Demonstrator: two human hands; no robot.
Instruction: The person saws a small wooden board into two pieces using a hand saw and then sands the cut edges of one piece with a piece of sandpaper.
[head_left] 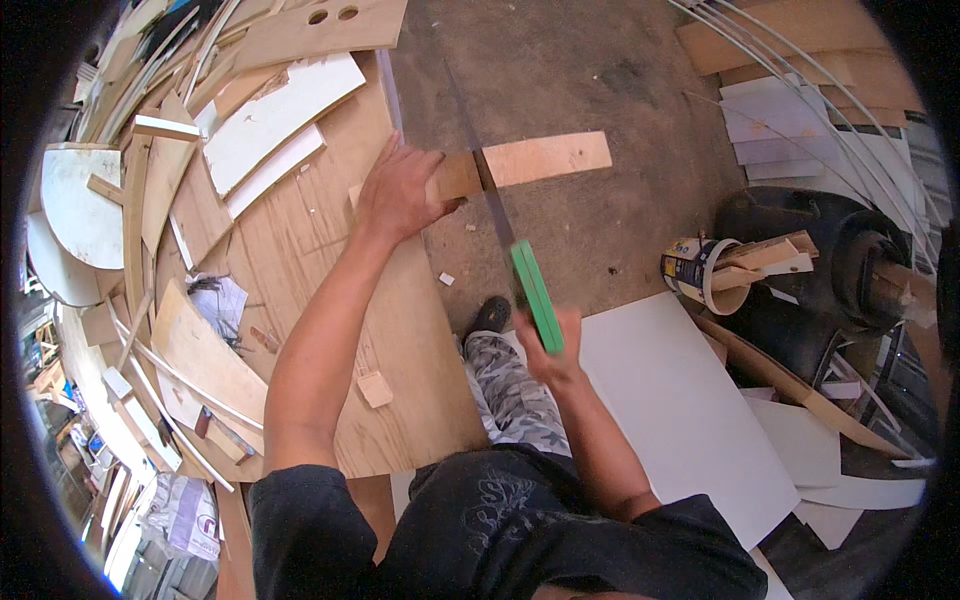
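My right hand (556,350) is wrapped round the green handle of a handsaw (537,298). The saw's long dark blade (496,210) points away from me and crosses a narrow wooden board (550,158). That board sticks out past the right edge of the wooden workbench (400,370), over the floor. My left hand (400,190) presses on the board's near-left end at the bench edge, thumb and fingers spread over it. How deep the blade sits in the wood cannot be made out.
Wood offcuts and white panels (280,120) pile up on the bench's left and far side. A white sheet (670,400) lies to my right. Beyond it stand a bucket of wood scraps (725,285) and a black barrel (810,250). My shoe (491,314) is beside the bench.
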